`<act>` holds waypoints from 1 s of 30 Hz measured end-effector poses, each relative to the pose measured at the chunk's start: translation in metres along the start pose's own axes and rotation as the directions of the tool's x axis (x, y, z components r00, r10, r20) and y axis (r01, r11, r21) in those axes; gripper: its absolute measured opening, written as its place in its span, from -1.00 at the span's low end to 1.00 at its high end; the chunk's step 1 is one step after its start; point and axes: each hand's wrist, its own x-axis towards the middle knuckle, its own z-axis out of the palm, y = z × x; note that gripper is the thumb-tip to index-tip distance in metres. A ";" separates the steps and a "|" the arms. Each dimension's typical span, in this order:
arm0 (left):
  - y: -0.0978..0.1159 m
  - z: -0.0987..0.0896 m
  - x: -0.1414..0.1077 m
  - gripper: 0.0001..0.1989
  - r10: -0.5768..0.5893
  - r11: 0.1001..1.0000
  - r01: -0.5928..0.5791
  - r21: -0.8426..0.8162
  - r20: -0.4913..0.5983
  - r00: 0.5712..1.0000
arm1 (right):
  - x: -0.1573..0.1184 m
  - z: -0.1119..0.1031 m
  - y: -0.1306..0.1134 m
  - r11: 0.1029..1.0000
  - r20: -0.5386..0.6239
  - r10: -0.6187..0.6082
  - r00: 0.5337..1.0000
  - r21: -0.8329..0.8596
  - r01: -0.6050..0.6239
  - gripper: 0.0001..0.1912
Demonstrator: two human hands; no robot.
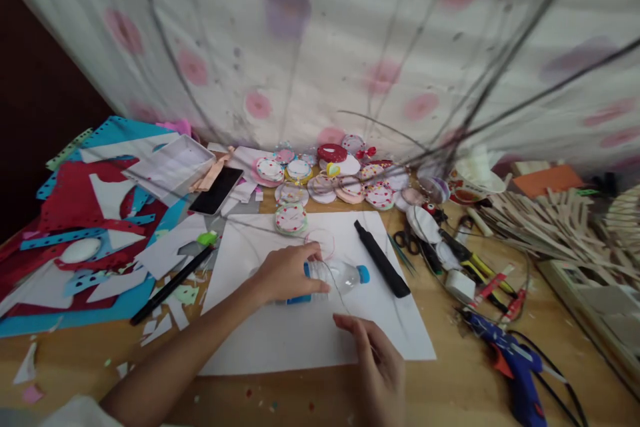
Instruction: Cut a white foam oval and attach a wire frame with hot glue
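Observation:
A clear plastic bottle with a blue cap [363, 274] lies on its side on a large white sheet [240, 347]. My left hand [287, 271] is wrapped over the bottle's body, and blue shows beneath the fingers. A thin string [336, 282] runs from the bottle down toward my right hand [373, 353], whose thumb and index finger are pressed together at the string's lower end. A faint pink loop [323, 242] lies just behind the bottle. To the right of the bottle, a black marker-like object [381, 259] rests on the sheet.
Coloured paper scraps [75, 193], a phone [217, 191] and a black pen [173, 285] lie left. Small decorated discs [291, 218] are piled behind the sheet. Scissors [407, 239], pliers [470, 257], a blue glue gun [510, 353] and wooden strips [555, 227] lie right.

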 end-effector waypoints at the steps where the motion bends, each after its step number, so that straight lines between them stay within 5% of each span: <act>1: 0.000 0.001 0.000 -0.50 0.000 1.000 0.000 0.013 0.017 1.000 | -0.001 0.001 0.000 0.999 0.007 0.044 0.999 0.006 -0.044 -0.64; 12: 0.022 -0.006 0.003 -0.58 0.079 0.985 -0.103 0.137 0.172 0.982 | 0.003 -0.004 -0.003 0.983 0.038 0.093 0.995 0.154 -0.097 -0.55; 20: 0.022 -0.002 0.008 -0.63 -0.060 0.998 0.061 0.001 0.134 0.989 | 0.008 -0.011 0.003 0.959 0.073 0.118 0.990 0.249 -0.133 -0.53; 30: 0.015 0.003 0.010 -0.57 -0.094 0.987 0.105 -0.125 0.086 0.992 | 0.017 -0.020 0.006 0.894 0.175 0.151 0.973 0.395 -0.210 -0.55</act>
